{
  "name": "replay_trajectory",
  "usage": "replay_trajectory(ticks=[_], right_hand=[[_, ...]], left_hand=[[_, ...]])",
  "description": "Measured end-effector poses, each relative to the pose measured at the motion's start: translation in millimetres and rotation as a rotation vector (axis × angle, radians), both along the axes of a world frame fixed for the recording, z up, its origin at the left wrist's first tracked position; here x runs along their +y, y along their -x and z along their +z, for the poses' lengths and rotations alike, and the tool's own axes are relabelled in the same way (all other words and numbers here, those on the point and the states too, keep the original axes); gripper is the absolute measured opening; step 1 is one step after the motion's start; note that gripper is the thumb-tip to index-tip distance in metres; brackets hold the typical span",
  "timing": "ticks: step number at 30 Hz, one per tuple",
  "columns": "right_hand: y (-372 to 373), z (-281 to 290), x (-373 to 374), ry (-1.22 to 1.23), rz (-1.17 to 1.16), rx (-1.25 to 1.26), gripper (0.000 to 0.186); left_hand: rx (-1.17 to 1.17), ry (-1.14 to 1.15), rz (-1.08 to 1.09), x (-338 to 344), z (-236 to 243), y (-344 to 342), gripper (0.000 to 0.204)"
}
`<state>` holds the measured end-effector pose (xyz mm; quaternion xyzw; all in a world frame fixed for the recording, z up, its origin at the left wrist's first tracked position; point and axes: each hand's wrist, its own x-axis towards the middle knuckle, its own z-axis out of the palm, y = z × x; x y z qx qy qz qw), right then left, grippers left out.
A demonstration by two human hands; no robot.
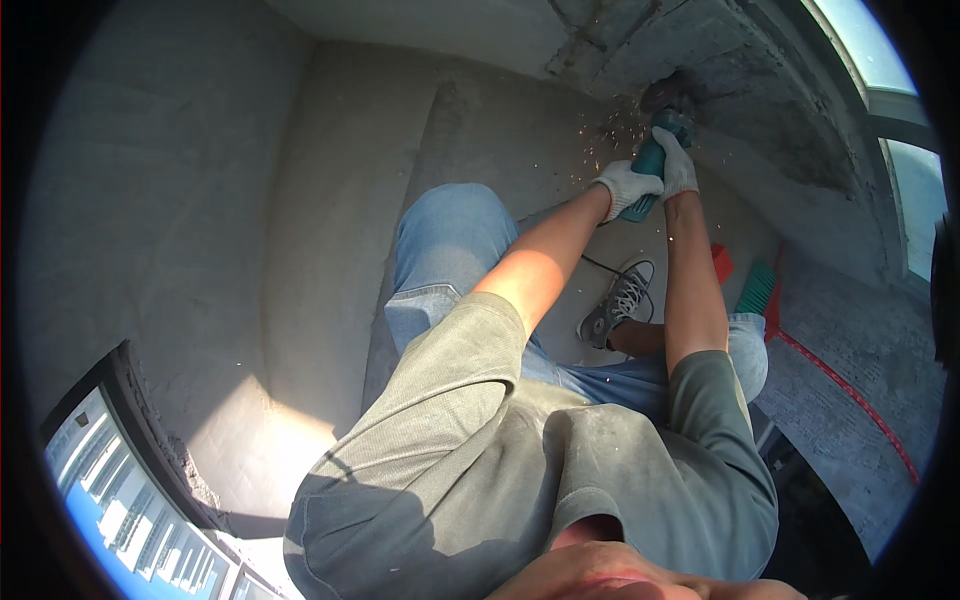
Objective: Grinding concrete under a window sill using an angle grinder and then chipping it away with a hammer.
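A teal angle grinder is held out in front of me at the upper right, its head against the base of the concrete wall. My left hand, in a white knitted glove, wraps around the rear of its body. Farther forward, near the grinder's head, my right hand grips it in a matching glove. The dark disc meets a rough, blackened patch of wall, and orange sparks fly off to the left. Exactly where the disc touches is hard to make out.
A black cord trails from the grinder past my sneaker. Beside my right knee lies a broom with green bristles and a long red handle. A red object sits close by. Windows stand at right and lower left.
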<state>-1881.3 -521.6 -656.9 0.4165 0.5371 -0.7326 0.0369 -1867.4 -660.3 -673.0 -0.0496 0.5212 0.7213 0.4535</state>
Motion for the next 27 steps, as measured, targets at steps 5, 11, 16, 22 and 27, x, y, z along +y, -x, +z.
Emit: replay_trajectory(ticks=[5,11,16,22,27], right_hand=[[2,-3,0,0.01,-0.009,-0.006,0.036],[3,-10,5,0.047,0.0,0.023,0.035],[4,-11,4,0.053,-0.03,0.015,0.036],[3,-3,-1,0.012,-0.019,-0.003,0.037],[3,-2,-3,0.058,-0.004,0.026,0.037]], left_hand=[[-0.014,-0.005,-0.035,-2,-1,3,0.044],[0.017,0.022,-0.054,-6,5,4,0.046],[0.047,0.084,-0.064,-7,7,5,0.047],[0.029,0.037,-0.035,-6,2,4,0.046],[0.039,0.03,-0.041,-5,-1,5,0.046]])
